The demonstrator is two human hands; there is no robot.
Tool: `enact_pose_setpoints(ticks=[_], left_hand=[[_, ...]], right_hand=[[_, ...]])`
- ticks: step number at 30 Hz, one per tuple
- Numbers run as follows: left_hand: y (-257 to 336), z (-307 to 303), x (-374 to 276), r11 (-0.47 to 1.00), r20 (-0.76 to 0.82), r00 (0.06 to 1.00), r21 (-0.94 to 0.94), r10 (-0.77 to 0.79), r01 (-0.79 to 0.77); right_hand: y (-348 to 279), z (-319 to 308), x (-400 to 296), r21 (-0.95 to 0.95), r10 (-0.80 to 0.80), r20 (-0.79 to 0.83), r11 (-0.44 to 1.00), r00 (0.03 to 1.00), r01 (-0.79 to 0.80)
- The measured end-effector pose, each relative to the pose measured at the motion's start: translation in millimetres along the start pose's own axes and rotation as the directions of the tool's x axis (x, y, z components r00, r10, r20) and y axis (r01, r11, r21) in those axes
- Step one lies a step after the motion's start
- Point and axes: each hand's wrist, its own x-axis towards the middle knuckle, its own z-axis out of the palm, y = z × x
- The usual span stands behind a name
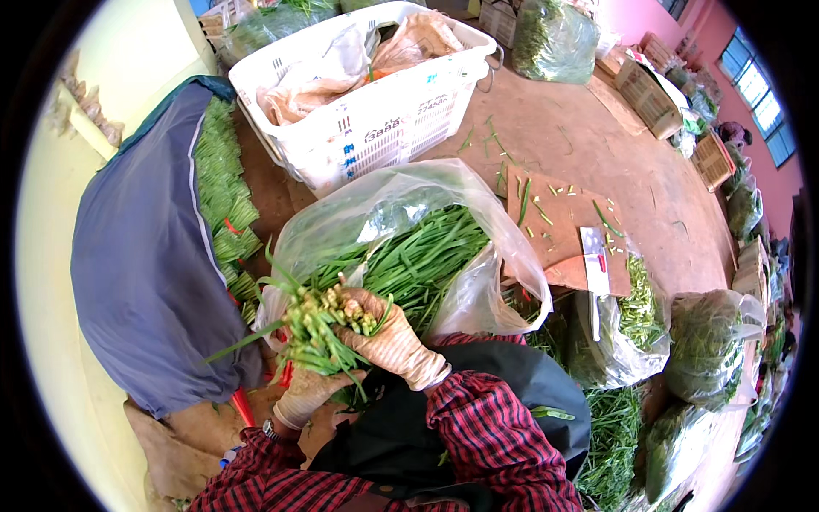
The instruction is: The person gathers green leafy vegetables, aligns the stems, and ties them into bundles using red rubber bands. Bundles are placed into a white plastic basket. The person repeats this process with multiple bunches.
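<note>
A bunch of leafy green stalks, possibly garlic chives (313, 326), is held in front of me with its pale stem ends bunched upward. My right hand (390, 339), in a soiled thin glove, wraps the bunch from the right near those ends. From below, my left hand (307, 393), gloved too, grips the lower part of the same bunch. Just beyond lies an open clear plastic bag (448, 179) filled with long green leaves (422, 256). A few loose blades stick out of the bunch to the left.
A white plastic crate (384, 121) stands behind the bag. To the right, a cleaver (595, 262) rests on a cutting board (550, 237), beside a bag of cut stem pieces (640, 307). Bundled greens (224, 173) lie under a grey-blue cloth (147, 243) at left.
</note>
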Motion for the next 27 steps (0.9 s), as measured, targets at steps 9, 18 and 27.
enact_pose_setpoints(ticks=[9, 18, 27], left_hand=[[19, 0, 4, 0.996, 0.104, 0.992, 0.048, 0.066, -0.071], [-31, -2, 59, 0.85, -0.001, 0.947, 0.441, 0.322, -0.289], [2, 0, 71, 0.953, -0.021, 0.992, -0.275, 0.127, -0.128]], right_hand=[[-13, 20, 9, 0.44, 0.035, -0.053, 0.898, 0.998, -0.008], [12, 7, 30, 0.28, -0.201, -0.207, 0.926, 0.958, 0.255], [-12, -3, 31, 0.449, -0.106, -0.088, 0.883, 0.991, 0.134]])
